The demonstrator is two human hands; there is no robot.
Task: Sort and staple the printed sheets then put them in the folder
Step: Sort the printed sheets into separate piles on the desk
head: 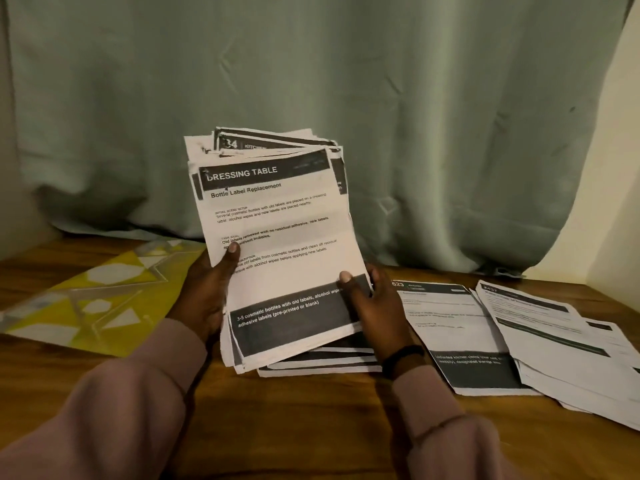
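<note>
A thick stack of printed sheets stands tilted up in the middle of the view, its top page headed "DRESSING TABLE". My left hand grips the stack's left edge, thumb on the front page. My right hand holds the lower right corner, thumb on the dark band. The stack's bottom edge rests on or just above the wooden table. A yellow patterned folder lies flat to the left. No stapler is in view.
Two loose piles of printed sheets lie flat on the right, one next to my right wrist, the other overlapping it further right. A grey-green curtain hangs close behind the table. A pale wall stands at the right.
</note>
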